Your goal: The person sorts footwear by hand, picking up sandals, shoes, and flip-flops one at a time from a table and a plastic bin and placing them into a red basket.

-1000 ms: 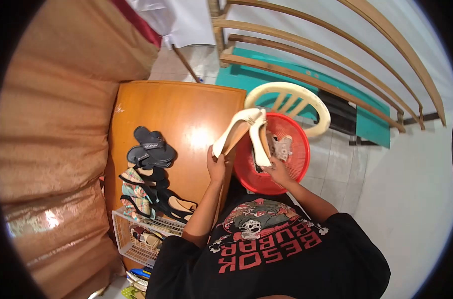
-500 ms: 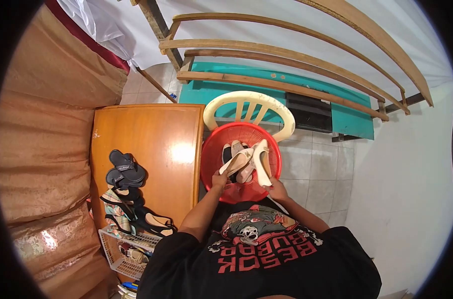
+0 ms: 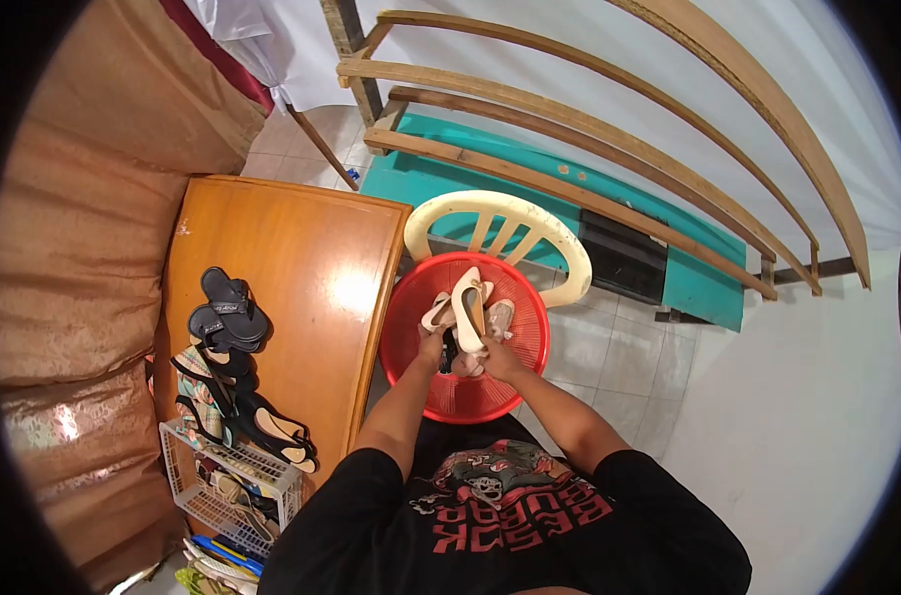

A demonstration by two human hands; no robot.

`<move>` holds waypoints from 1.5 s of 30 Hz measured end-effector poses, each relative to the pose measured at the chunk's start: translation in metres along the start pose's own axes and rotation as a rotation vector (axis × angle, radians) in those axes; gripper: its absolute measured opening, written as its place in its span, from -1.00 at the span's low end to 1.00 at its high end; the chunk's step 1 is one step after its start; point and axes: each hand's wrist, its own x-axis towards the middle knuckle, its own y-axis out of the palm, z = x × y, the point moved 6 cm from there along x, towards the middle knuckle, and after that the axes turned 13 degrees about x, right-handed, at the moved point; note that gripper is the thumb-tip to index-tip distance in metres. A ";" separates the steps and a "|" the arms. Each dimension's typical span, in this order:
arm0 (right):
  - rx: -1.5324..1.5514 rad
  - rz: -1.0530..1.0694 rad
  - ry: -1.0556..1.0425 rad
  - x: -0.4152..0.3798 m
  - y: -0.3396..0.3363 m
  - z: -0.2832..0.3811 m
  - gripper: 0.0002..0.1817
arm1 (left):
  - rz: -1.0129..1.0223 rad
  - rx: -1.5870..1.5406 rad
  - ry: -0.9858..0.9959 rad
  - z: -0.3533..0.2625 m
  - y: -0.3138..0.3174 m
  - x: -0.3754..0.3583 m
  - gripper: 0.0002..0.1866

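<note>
My left hand (image 3: 430,347) is closed on the end of a cream dress shoe (image 3: 437,312) inside the red plastic basket (image 3: 533,379). Beside it, my right hand (image 3: 501,361) grips the lower end of a second cream dress shoe (image 3: 466,309), which stands tilted and partly overlaps the first. A pale shoe (image 3: 500,319) lies to the right of the pair. Under my hands are more light footwear and a dark piece (image 3: 449,351), partly hidden by the hands and held shoes.
A cream plastic chair (image 3: 575,253) is behind the basket. The wooden cabinet top (image 3: 292,268) at left carries black slippers (image 3: 234,307), patterned heels (image 3: 201,382) and black shoes (image 3: 272,426). A white rack (image 3: 178,456) stands below them. Wooden slats (image 3: 569,183) cross behind.
My right hand has moved left with its shoe, bringing it against the one in my left hand. The camera view has shifted and turned slightly.
</note>
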 end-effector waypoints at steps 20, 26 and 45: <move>0.046 0.207 0.034 0.034 0.067 -0.060 -0.28 | -0.033 -0.220 0.061 0.066 -0.084 -0.054 -0.28; 0.023 0.275 0.043 0.024 0.083 -0.067 -0.27 | -0.017 -0.294 0.045 0.099 -0.083 -0.079 -0.34; 0.228 0.214 -0.212 0.031 0.141 -0.016 -0.79 | 0.241 -0.090 0.358 0.053 -0.154 -0.137 -0.38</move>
